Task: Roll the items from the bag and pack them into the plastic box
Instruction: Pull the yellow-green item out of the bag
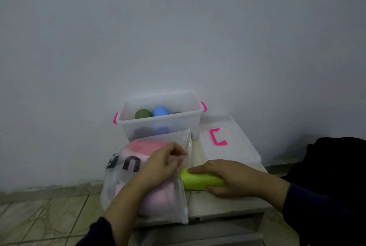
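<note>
Frosted plastic bag (118,186), clear glossy plastic box (158,125), soft matt cloth rolls (200,181).

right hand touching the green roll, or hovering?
Touching. The head view shows the right hand wrapped over the green roll, fingers on top and thumb against its near side.

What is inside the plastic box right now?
Inside the plastic box stand an olive green roll and a blue roll, side by side. A dark sliver to the right of the blue roll may be a third item; the rim hides it.
</note>
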